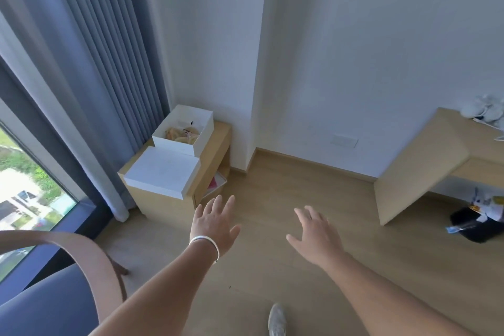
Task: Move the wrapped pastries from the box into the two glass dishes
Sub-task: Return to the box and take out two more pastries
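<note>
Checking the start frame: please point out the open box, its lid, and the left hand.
open box (174, 142): head view, front wall.
lid (162, 169): head view, top face.
left hand (215, 222): head view, back of hand.

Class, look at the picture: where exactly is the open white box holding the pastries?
In the head view, the open box sits upper left on the low wooden cabinet in the corner, beside the curtain, just behind its lid.

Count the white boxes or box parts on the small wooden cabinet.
2: an open box holding pastries at the back by the curtain, and a flat white lid in front of it.
</note>
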{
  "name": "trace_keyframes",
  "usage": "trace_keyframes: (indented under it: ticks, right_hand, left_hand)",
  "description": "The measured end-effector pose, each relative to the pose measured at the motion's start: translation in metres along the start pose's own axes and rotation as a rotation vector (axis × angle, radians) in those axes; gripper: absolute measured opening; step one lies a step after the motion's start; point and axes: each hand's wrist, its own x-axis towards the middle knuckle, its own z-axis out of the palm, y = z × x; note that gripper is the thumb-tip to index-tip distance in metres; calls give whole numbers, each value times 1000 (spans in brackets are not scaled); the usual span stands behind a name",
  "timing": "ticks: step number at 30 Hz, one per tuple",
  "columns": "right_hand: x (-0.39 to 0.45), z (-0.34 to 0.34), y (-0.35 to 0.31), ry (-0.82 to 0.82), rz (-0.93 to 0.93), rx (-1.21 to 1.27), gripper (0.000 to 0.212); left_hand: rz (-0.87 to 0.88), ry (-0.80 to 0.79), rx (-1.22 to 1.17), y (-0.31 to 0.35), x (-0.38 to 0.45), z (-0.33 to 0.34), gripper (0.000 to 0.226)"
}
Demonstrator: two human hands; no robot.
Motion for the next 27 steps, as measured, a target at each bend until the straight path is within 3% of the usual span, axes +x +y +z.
trace_keyframes:
  ticks: [7, 20, 27]
  right_hand:
    - [94, -4, -8, -27, -43, 24, 75]
    - [328, -47, 5, -21, -171, 42, 74]
    - [404, -65, 12, -32, -202, 43, 75]
  left_hand:
    - [-33, -17, 1, -18, 73, 4, 74]
    - [-172, 11, 62, -38, 291, -12, 75]
    - [-193, -19, 80, -42, 360, -9, 76]
